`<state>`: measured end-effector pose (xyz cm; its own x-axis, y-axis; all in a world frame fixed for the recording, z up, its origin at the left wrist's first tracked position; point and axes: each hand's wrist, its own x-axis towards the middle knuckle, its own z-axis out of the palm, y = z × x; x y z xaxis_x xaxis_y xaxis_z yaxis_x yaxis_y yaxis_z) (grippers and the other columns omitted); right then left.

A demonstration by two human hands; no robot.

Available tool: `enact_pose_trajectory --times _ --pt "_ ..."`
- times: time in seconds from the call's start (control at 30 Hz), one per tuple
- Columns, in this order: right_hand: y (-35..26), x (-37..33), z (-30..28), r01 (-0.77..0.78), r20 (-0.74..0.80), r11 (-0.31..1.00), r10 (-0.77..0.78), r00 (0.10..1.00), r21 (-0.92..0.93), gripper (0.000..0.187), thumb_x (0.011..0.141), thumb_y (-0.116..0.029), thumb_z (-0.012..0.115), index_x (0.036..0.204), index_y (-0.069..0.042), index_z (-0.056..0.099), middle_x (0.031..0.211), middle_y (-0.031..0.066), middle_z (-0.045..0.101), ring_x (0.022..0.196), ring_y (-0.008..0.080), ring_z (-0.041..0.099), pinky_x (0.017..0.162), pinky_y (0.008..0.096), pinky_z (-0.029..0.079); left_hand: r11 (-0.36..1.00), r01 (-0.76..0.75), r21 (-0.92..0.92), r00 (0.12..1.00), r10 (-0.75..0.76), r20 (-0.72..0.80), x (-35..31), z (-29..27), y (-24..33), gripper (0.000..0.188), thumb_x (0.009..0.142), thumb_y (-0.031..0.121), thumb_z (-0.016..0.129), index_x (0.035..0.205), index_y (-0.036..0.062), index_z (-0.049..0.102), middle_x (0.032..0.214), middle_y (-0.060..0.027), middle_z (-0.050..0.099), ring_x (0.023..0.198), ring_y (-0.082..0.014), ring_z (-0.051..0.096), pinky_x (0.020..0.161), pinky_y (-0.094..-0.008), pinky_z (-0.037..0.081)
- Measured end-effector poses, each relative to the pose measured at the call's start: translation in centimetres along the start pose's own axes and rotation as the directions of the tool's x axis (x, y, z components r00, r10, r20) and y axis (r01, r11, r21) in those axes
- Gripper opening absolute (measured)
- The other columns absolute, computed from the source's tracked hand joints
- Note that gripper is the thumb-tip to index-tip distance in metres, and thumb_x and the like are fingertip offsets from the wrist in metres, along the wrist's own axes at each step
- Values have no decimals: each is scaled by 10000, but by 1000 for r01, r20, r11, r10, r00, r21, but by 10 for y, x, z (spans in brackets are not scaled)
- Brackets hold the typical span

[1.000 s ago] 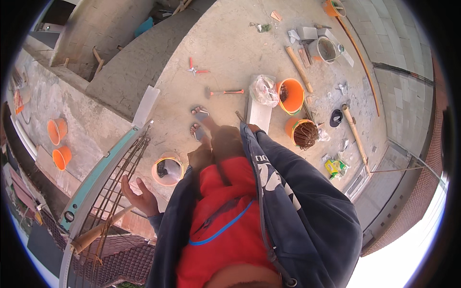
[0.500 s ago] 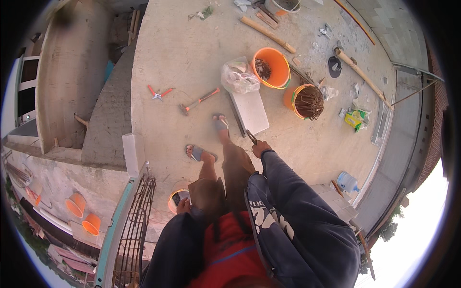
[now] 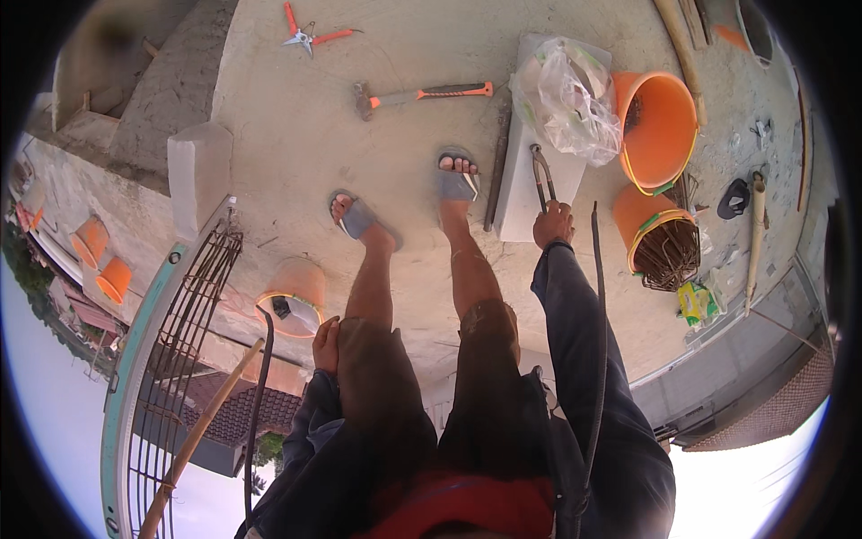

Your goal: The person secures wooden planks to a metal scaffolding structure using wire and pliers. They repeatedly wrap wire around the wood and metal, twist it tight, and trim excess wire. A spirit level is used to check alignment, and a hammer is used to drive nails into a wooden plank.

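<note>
In the head view, the right hand [image 3: 553,225] reaches forward, fingers clamped on the pincers [image 3: 541,175], whose head lies over a pale block [image 3: 514,198], near a plastic bag [image 3: 567,99]. The left hand [image 3: 326,346] is beside the left knee [image 3: 370,336]; its grip cannot be told. Floor [image 3: 404,148] gives room between block and sandals [image 3: 364,220], its edge well leftward.

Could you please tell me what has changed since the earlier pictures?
The left hand, raised open at first, has come in beside the left knee. The right hand keeps its grip on the two-handled tool and has moved it forward, over the pale block. Nothing was visibly let go. The hammer, red-handled snips and plastic bag stay where they lay.
</note>
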<state>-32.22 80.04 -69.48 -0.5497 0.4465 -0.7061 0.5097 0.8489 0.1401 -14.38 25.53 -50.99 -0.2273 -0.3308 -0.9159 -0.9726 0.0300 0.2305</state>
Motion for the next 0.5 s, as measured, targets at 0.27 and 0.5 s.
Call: enact_pose_trajectory --times 0.27,0.5 --pt "-104 63 -16 152 235 834 -317 919 530 229 957 -198 683 1132 -69 756 1061 132 790 934 306 767 837 413 594 927 194 -320 973 -225 -61 -70 78 -52 306 1097 201 605 1294 -19 683 1162 -65 729 1055 -142 664 961 -290 529" --pt "-165 239 81 483 107 858 -471 876 -177 224 1014 -227 627 999 -68 785 1022 95 780 817 305 764 753 448 598 897 274 -347 947 -315 -67 -92 122 -151 301 1087 200 609 1270 -22 698 1157 -88 740 1062 -163 677 963 -302 533"
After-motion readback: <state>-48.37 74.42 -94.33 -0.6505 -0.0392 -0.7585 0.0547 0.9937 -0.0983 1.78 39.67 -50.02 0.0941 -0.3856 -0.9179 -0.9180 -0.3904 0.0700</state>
